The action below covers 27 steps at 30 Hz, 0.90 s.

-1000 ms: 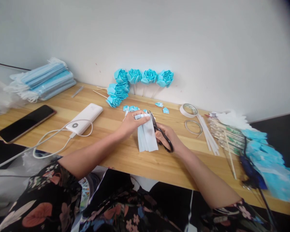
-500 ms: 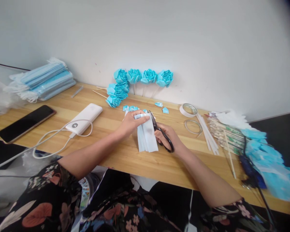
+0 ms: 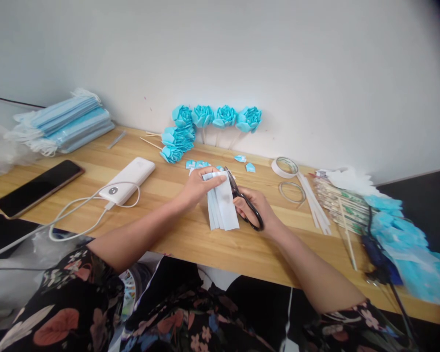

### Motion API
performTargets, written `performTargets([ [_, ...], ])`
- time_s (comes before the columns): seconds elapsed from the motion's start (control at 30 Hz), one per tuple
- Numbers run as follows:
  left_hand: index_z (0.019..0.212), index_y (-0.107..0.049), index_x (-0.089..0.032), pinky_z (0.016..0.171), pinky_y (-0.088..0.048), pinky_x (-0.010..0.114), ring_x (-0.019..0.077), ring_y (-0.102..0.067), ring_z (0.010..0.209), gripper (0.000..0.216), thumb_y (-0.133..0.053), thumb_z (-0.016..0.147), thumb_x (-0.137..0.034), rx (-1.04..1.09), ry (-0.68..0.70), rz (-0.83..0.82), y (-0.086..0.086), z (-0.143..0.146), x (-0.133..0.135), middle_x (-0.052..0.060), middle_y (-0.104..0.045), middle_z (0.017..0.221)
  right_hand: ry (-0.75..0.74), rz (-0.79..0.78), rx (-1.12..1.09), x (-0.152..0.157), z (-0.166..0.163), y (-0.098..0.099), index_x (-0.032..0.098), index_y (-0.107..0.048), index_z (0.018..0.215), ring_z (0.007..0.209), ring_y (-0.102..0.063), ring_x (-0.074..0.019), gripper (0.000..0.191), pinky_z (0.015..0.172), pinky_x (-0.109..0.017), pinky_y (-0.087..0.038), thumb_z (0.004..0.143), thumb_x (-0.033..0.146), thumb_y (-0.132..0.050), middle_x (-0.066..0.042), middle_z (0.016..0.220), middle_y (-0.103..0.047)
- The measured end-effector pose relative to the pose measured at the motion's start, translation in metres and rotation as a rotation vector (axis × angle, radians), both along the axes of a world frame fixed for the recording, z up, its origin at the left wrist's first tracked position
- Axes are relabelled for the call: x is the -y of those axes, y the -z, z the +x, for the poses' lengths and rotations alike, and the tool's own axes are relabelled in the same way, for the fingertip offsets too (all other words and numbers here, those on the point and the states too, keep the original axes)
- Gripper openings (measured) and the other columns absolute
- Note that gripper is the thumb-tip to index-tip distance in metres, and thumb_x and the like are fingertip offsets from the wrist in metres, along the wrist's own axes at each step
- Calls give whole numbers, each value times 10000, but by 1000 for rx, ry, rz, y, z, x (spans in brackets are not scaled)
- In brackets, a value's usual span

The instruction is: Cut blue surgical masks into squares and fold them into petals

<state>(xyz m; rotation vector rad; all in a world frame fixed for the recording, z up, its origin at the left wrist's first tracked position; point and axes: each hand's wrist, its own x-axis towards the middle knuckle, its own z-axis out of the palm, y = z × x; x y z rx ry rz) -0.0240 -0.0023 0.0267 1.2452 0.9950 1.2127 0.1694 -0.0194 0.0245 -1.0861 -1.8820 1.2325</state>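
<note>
My left hand (image 3: 198,186) pinches the top of a folded pale-blue mask piece (image 3: 223,205) that hangs down over the wooden table (image 3: 190,234). Black-handled scissors (image 3: 244,200) are gripped in my right hand (image 3: 258,210), their blades at the upper right edge of the piece. Small blue cut scraps (image 3: 242,159) lie just behind my hands.
Blue fabric roses (image 3: 216,117) on sticks lean against the wall. A white power bank (image 3: 128,180) with cable, a phone (image 3: 40,187) and a stack of masks (image 3: 66,122) lie left. Tape rolls (image 3: 286,167), sticks (image 3: 346,215) and blue scraps (image 3: 407,239) lie right.
Almost nothing differs; the scissors' blades have crept slightly up along the top edge of the mask piece.
</note>
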Motion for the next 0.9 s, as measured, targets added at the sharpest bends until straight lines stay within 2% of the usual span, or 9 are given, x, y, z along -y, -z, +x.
performTargets([
  [0.17,697,-600,-153,633,-386,259,126,-525,648,336,-768,713,-444,35,9,-16,2,-1,-1,0,-603,690,6,-61,-17,0,0,-1,203,-537,743,443,-379,-78,590,435,-227,-292,787,787,-601,54,539,-444],
  [0.4,743,-582,-162,584,-408,221,101,-523,595,365,-819,673,-431,254,-30,-138,-3,-7,-6,-34,-566,660,-55,-81,-135,0,1,-3,185,-577,949,427,-408,-95,748,410,-246,-325,748,900,-493,53,572,-461],
  [0.57,755,-566,-168,570,-435,222,107,-532,578,410,-829,658,-467,294,-9,-169,-3,-7,-8,-36,-569,650,-161,-33,-139,-6,6,3,183,-595,979,556,-467,-131,721,503,-271,-388,837,863,-400,2,684,-515],
  [0.63,777,-583,-165,576,-432,218,105,-536,593,404,-827,672,-470,275,-30,-136,1,-6,-8,-35,-579,670,-168,-27,-167,-8,7,7,185,-598,1004,605,-470,-133,692,527,-269,-387,835,840,-457,-9,752,-532],
  [0.7,805,-609,-163,592,-428,214,101,-538,620,387,-813,707,-476,225,-71,-57,8,-4,-9,-30,-594,705,-166,-47,-203,-10,6,11,193,-592,1020,626,-463,-126,635,541,-260,-387,779,779,-629,4,778,-530],
  [0.77,817,-625,-163,607,-423,213,100,-536,646,373,-795,741,-486,151,-102,35,15,-3,-10,-27,-601,732,-131,-88,-217,-11,4,13,206,-584,1009,632,-476,-123,560,554,-252,-401,718,638,-789,24,766,-530],
  [0.83,825,-633,-165,617,-424,213,100,-535,663,374,-775,769,-506,112,-104,111,20,-3,-11,-26,-599,740,-72,-125,-232,-12,4,10,215,-588,988,646,-519,-133,494,571,-258,-435,689,510,-847,26,763,-562],
  [0.9,873,-641,-170,642,-450,225,109,-558,681,395,-730,805,-548,146,-74,166,21,-3,-12,-17,-612,751,-15,-166,-297,-16,10,4,220,-604,994,679,-584,-165,484,592,-289,-487,665,478,-848,4,792,-620],
])
